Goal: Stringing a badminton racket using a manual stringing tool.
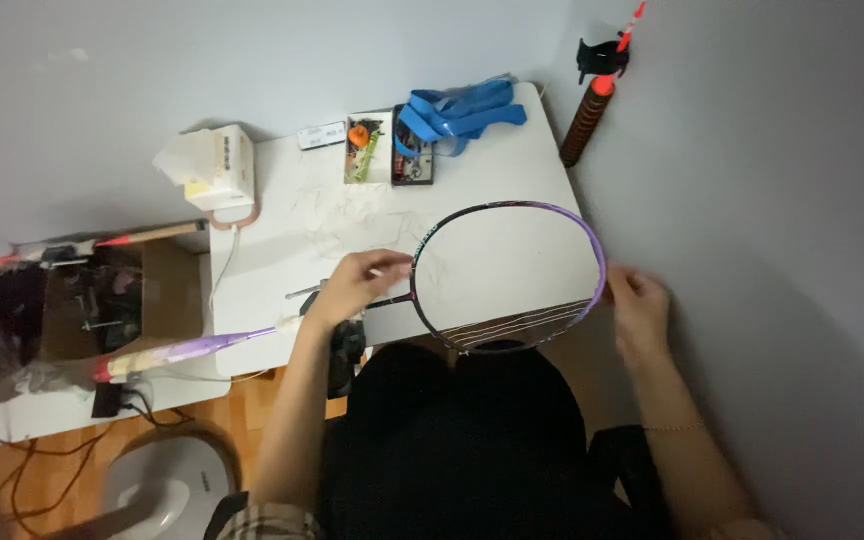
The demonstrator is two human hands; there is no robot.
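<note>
A purple and black badminton racket frame (512, 207) lies flat over the white table (292, 230), with a few strings across its near part (522, 325) and the rest of the head unstrung. My left hand (352, 285) pinches a thin white string end beside the frame's left side, near the throat. My right hand (635, 300) grips the frame's right rim. The racket's shaft and handle (167, 353) stretch out to the left past the table edge.
At the table's far edge sit a white tissue box (214, 165), a blue strap bundle (460, 112) and small trays of parts (387, 150). Loose string cuttings litter the tabletop. An open cardboard box (117, 300) stands at left. A black clip hangs on the wall.
</note>
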